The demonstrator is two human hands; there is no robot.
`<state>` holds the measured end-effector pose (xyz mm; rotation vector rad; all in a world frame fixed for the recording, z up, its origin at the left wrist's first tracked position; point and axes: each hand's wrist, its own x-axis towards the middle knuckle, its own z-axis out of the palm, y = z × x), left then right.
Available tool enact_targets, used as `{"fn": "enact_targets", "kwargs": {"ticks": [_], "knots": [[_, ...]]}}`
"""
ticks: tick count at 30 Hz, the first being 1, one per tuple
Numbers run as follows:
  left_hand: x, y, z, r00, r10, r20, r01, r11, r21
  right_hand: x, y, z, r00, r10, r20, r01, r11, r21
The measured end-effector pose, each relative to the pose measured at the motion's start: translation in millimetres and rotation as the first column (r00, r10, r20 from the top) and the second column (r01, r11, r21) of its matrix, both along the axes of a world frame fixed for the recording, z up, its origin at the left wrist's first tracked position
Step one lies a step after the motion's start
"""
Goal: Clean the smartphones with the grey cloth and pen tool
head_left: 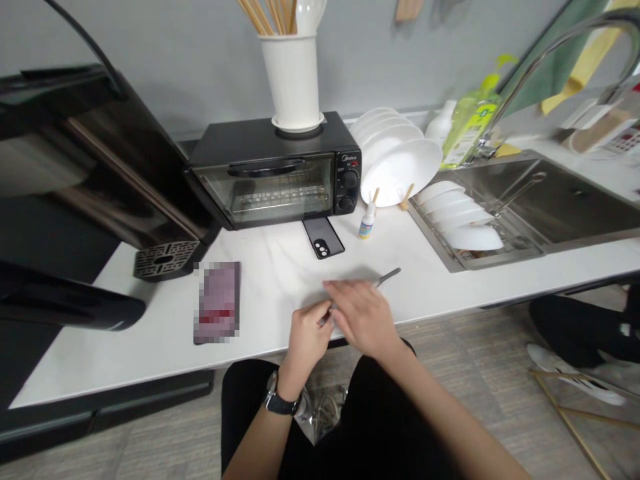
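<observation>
My left hand (311, 333), with a black watch on the wrist, is closed at the counter's front edge. A small dark piece shows between its fingers, too little to identify. My right hand (363, 317) lies over and against the left one, its fingers stretched out and its palm hidden. Beyond the right hand, the end of a thin grey tool (389, 275) rests on the white counter (270, 287). A phone case (323, 237) lies in front of the toaster oven, and a small white bottle (367, 223) stands to its right. On the left is a phone (219, 302), its screen pixelated.
Behind stand a black toaster oven (280, 187), a white utensil holder (293, 80) and white plates (400, 167). A coffee machine (95, 180) is at left. The sink (575, 193) with bowls (457, 213) is at right. Someone's shoe (575, 375) shows lower right.
</observation>
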<state>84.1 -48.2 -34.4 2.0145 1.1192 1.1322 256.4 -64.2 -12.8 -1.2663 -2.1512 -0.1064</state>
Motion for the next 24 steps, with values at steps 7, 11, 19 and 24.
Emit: {"fn": "enact_targets", "kwargs": {"ticks": [7,11,19,24], "knots": [[3.6,-0.6,0.6,1.000,-0.006,-0.005,0.006,1.000,0.015,0.8,9.2,6.9,0.977,-0.198,-0.083,0.200,0.980,0.010],[-1.4,-1.6,-2.1,0.999,0.012,-0.043,-0.009,0.998,0.061,-12.9,4.8,6.0,1.000,0.008,0.000,-0.008,1.000,0.030],[10.3,-6.5,10.1,0.995,0.033,0.095,-0.029,0.999,-0.045,16.1,17.4,8.4,0.963,-0.224,-0.149,0.232,0.972,0.036],[18.2,-14.3,29.3,0.970,0.149,0.193,-0.140,0.988,-0.057,-36.4,2.2,28.3,0.932,-0.016,-0.362,0.045,0.997,0.070]]}}
